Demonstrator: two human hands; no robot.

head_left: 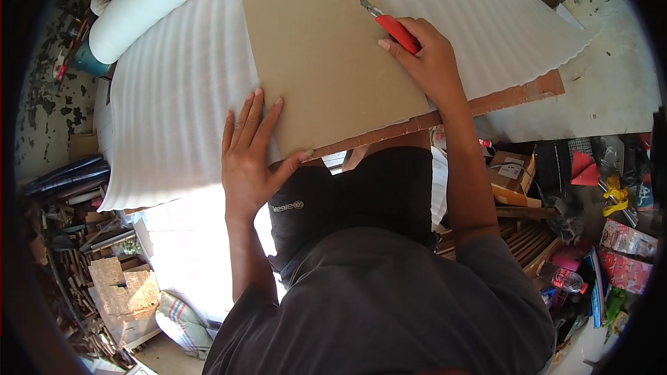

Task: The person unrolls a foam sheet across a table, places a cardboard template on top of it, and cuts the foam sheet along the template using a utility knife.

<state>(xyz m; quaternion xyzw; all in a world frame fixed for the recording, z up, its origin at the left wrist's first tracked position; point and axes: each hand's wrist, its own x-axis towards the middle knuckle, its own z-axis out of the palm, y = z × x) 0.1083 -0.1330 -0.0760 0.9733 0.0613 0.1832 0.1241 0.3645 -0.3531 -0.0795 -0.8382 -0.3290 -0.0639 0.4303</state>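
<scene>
Your grey-shirted chest fills the lower middle of the view, and both forearms rise from it toward the brown cardboard sheet (330, 55). Your left hand (248, 160) lies flat with fingers spread, its fingertips (258, 97) pressing on the near left corner of that cardboard sheet, the palm resting on the white foam beside it. Your right hand (424, 55) is closed around the red handle of a utility knife (390, 24) at the cardboard's right edge; the bared blade points up and left, its tip touching the cardboard near the far right corner.

Under the cardboard sheet spreads a ribbed white foam sheet (174, 97), reaching out past it on every side and curling into a roll (153, 0) beyond the cardboard's far left. A brown board edge (514, 97) shows from under the foam to the cardboard's right. Farther right of the cardboard sits a pale worktop (611, 76), and below that, clutter of boxes, packets and a pink-capped bottle (563, 278). Down left of the cardboard lie stacked wood scraps (118, 285).
</scene>
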